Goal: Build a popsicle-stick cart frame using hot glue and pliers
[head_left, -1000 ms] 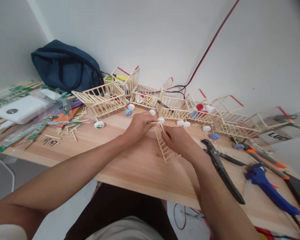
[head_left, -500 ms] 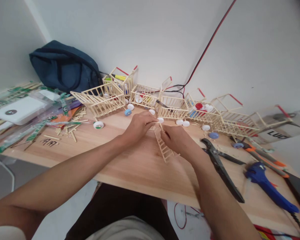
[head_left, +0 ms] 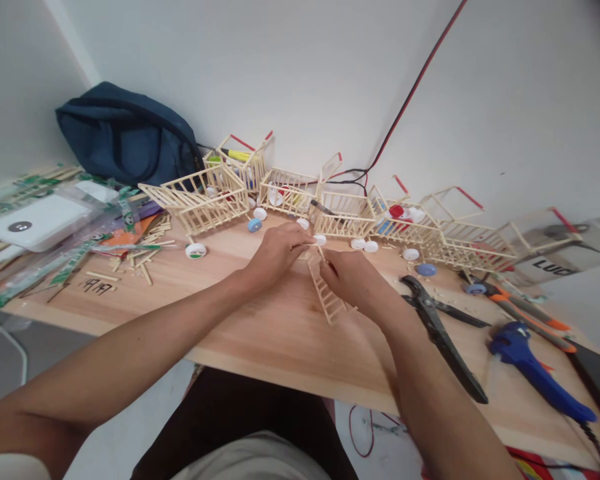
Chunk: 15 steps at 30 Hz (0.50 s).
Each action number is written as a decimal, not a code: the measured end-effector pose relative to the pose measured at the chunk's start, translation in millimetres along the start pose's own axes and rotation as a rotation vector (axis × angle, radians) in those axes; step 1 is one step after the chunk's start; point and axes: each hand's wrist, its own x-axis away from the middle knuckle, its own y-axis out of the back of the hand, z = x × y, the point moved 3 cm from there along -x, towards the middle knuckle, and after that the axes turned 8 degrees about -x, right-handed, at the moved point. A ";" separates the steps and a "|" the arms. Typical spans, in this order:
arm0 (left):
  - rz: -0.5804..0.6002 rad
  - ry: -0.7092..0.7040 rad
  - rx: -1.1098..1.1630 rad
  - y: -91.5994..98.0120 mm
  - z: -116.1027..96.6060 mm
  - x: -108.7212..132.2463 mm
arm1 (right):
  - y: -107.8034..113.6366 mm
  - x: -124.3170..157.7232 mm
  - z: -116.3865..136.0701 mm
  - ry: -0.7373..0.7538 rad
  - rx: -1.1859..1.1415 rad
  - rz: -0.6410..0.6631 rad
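Note:
A small ladder-like frame of thin wooden sticks (head_left: pixel 329 303) lies on the table between my hands, its rungs running toward me. My right hand (head_left: pixel 354 277) is closed at the frame's right side, fingers curled on its upper part and hiding some of it. With thumb and fingertips pinched, my left hand (head_left: pixel 280 252) holds a thin wooden stick (head_left: pixel 311 245) at the frame's far end. Whether that stick is joined to the frame I cannot tell. Just beyond the fingertips is a white bottle-cap wheel (head_left: pixel 320 239) of a stick cart (head_left: pixel 347 217).
More stick carts with red handles line the wall, one (head_left: pixel 205 203) at left. To the right lie black-handled cutters (head_left: pixel 445 340), a blue glue gun (head_left: pixel 540 373) and orange-handled pliers (head_left: pixel 535 317). Cut sticks (head_left: pixel 147 253), a white box (head_left: pixel 37 220) and a blue bag (head_left: pixel 130 137) are left.
Both hands and the stick frame keep almost the same position. The whole view has shifted very slightly.

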 end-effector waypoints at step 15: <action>0.020 0.119 -0.018 2.9 -0.4 -0.5 | 2.4 1.6 4.7 0.002 -0.009 0.004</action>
